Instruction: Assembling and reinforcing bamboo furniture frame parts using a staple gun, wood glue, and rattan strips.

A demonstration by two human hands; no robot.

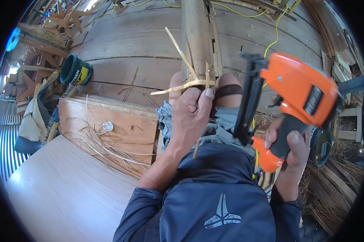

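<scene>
My left hand [190, 113] is closed, thumb pressed on pale rattan strips [184, 85] at the near end of a thick round pole [197, 44]. One strip bends across the pole and another slants up to the far left. A short upright piece stands by my thumb. What lies under my palm is hidden. My right hand [297, 151] wraps around the dark grip of an orange nail gun [301, 86], held raised to the right of the pole. Its black magazine and nose stand to the left of its body, apart from the strips. My knees flank the pole.
To the left is a wooden box [105, 121] with loose strips on it, beside a pale board [73, 189]. A dark green bucket [75, 70] stands beyond. A yellow hose [276, 34] runs over the plank floor [129, 44]. Wood scraps and fibres [331, 181] lie at right.
</scene>
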